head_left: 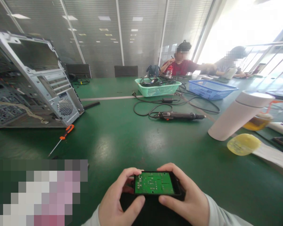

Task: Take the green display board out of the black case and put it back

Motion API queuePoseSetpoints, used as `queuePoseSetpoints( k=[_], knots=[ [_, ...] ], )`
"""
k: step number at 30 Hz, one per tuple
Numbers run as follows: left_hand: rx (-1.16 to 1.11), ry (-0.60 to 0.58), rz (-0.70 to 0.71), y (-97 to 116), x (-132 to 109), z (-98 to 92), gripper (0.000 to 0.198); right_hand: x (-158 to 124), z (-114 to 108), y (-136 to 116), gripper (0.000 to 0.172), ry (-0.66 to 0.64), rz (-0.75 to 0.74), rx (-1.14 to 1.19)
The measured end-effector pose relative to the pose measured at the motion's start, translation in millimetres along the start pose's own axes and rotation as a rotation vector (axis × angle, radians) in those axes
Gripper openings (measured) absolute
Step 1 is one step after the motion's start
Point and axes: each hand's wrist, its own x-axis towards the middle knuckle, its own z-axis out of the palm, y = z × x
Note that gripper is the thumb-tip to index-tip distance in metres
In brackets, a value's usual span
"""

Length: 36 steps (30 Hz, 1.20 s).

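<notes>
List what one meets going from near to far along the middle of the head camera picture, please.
Green circuit board → electric screwdriver → mint-green plastic basket → seated person in a red shirt

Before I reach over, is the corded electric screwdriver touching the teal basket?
Apart. The head view shows the corded electric screwdriver lying in front of the teal basket, with cables and green tabletop between.

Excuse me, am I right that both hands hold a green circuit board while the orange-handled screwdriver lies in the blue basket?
No: the head view shows the orange-handled screwdriver on the green table beside the computer case, not in the blue basket. The left hand and right hand hold the circuit board.
</notes>
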Motion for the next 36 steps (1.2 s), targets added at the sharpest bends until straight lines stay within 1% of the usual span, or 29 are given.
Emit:
queuePoseSetpoints(
  k=[2,5,9,12,16,20,25,27,29,32,34,36],
  knots=[
    [-0.028,-0.013,-0.014,1.8,1.0,-1.3,0.039,0.0,-0.3,0.0,0.042,0.006,-0.005,0.024],
    [-0.069,-0.047,-0.05,4.4,3.2,-3.2,0.028,-0.9,0.7,1.5,0.045,0.012,-0.024,0.049],
    [-0.069,-0.052,-0.092,6.5,5.7,-4.3,0.017,-2.2,2.0,3.4,0.042,0.038,-0.05,-0.02],
    [-0.024,-0.02,-0.098,6.7,6.3,-4.5,0.015,-2.6,2.2,2.3,0.039,0.043,-0.043,-0.057],
    [-0.021,0.005,-0.046,6.5,5.7,-5.5,0.014,-2.6,3.5,-3.8,0.036,0.037,-0.014,-0.072],
    [-0.071,0.003,-0.009,7.3,5.2,-8.7,0.013,-2.1,5.2,-11.9,0.032,0.033,-0.01,-0.084],
    [-0.079,-0.032,-0.006,7.8,7.3,-13.4,0.011,-3.0,5.3,-12.9,0.035,0.044,-0.016,-0.029],
    [-0.066,-0.026,-0.011,6.5,6.8,-13.3,0.011,-4.5,5.3,-10.1,0.036,0.067,-0.012,-0.008],
    [-0.034,0.019,-0.03,5.0,4.9,-12.0,0.014,-6.1,5.4,-7.6,0.036,0.095,0.002,-0.012],
    [0.01,0.081,-0.035,5.2,1.9,-9.3,0.026,-7.5,5.8,-8.0,0.035,0.133,0.02,-0.014],
    [0.031,0.051,0.013,8.3,1.8,-7.8,0.037,-7.2,6.0,-11.5,0.031,0.131,0.005,-0.009],
    [0.067,-0.002,0.062,12.9,3.3,-7.0,0.042,-6.3,6.2,-16.1,0.025,0.107,-0.026,-0.012]
  ],
)
